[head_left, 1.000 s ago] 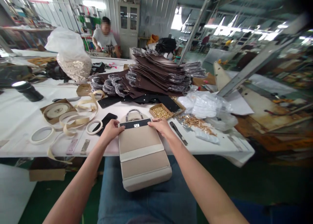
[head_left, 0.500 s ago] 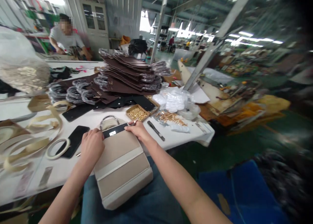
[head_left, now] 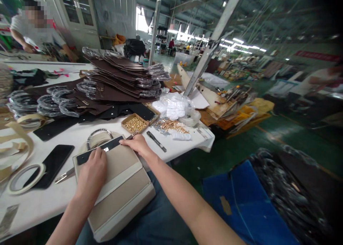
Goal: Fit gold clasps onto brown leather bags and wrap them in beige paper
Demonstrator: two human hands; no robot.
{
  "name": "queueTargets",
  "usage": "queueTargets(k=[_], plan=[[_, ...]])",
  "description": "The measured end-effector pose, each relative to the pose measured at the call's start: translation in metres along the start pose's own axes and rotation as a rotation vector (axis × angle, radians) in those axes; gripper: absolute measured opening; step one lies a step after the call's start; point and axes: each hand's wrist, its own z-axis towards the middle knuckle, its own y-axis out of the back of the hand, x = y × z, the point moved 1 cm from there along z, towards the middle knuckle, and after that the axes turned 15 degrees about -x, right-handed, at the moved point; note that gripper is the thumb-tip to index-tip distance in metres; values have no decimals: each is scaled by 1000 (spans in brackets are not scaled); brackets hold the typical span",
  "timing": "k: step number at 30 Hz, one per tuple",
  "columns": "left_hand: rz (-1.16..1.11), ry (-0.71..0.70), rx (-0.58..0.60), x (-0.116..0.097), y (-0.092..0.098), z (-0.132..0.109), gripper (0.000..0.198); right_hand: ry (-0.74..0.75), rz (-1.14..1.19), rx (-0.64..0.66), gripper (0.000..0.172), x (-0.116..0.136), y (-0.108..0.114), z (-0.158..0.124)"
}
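1. Count: one beige bag [head_left: 118,188], one black strip [head_left: 91,154] along its top edge, and one ring handle [head_left: 94,135] showing above the strip.
2. The bag's top lies on the white table [head_left: 40,202]. Its base hangs off the edge over your lap, tilted down to the right.
3. Your left hand [head_left: 92,173] is knuckles up on the bag face. The fingers are half-curled and close together, with the tips on the strip's middle. It presses down and grips nothing.
4. Your right hand [head_left: 136,145] is on the strip's right end with the fingers closed tight. One thin tool [head_left: 132,134] pokes out past the fingertips, towards the stud box. Most of the tool is hidden in your hand.
5. On the table to your left: one phone [head_left: 52,164], one tape roll [head_left: 25,173] touching the phone, and one pair of tweezers [head_left: 64,175] just beside the bag's corner.
6. On the table to your right: one stud box [head_left: 134,123], one cutter [head_left: 157,141] and one heap of gold fittings [head_left: 171,125]. All are near your right hand but not touching it.
7. Behind them is one stack of brown panels [head_left: 120,77]. Its layers are too many to count.
8. One co-worker [head_left: 34,23] is at the far table, with their hands well apart from yours.
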Motion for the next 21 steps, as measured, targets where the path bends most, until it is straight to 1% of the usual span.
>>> queueTargets(k=[2, 3, 4, 5, 6, 7, 8, 9, 10, 11, 13, 16, 19, 21], plan=[[13, -23, 0, -2, -2, -2, 40, 24, -68, 41, 47, 4, 22, -3], [3, -31, -6, -2, -2, -3, 40, 63, -93, 36, 48, 6, 39, -3], [-17, -33, -17, -2, -2, -4, 40, 118, -112, 4, 47, 7, 61, -1], [-40, -32, -29, 0, -2, -4, 40, 195, -127, -59, 44, 7, 85, 3], [-58, -29, -36, 1, -3, -4, 39, 272, -154, -175, 38, 6, 111, 9], [-70, -24, -35, 3, -3, -5, 40, 328, -230, -298, 28, 4, 138, 15], [-73, -17, -28, 5, -3, -5, 40, 366, -369, -403, 19, 1, 162, 23], [-70, -13, -21, 5, -3, -4, 41, 373, -506, -450, 14, -4, 182, 30], [-65, -10, -17, 5, -3, -4, 41, 367, -581, -460, 12, -9, 198, 36], [-60, -14, -15, 4, -3, -4, 41, 356, -647, -454, 10, -15, 209, 42], [-55, -24, -22, -2, -2, -5, 39, 331, -702, -425, 8, -28, 218, 49], [-80, -1, -49, -8, -2, -7, 38, 302, -775, -430, 9, -42, 212, 54], [-157, 87, -98, -5, -1, -11, 39, 276, -838, -441, 11, -49, 205, 60], [-208, 121, -101, 1, 0, -13, 38, 269, -866, -433, 12, -49, 204, 63]])
